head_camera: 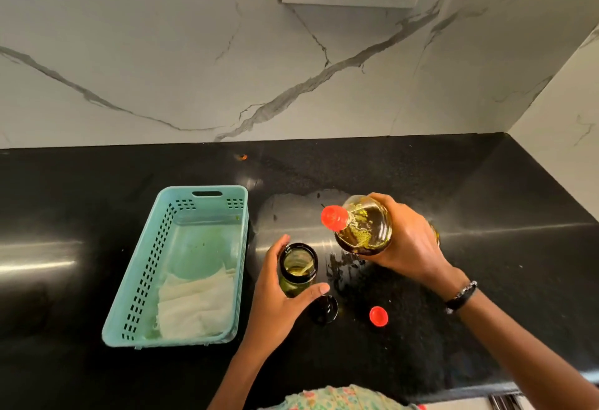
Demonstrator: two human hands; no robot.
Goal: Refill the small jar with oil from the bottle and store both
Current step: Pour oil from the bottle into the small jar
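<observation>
Black stone forms the table under a white marble wall. At nine o'clock a teal plastic basket holds a folded white cloth. Near the centre stands the small jar, upright and open-mouthed, with yellow oil low inside; the left hand curls round it. At two o'clock from it the right hand clasps the oil bottle, lifted and tilted, its long axis pointing toward nine o'clock, red-tipped neck leading. Golden oil fills its lower side. A dark jar lid and a red bottle cap lie at five o'clock from the jar.
</observation>
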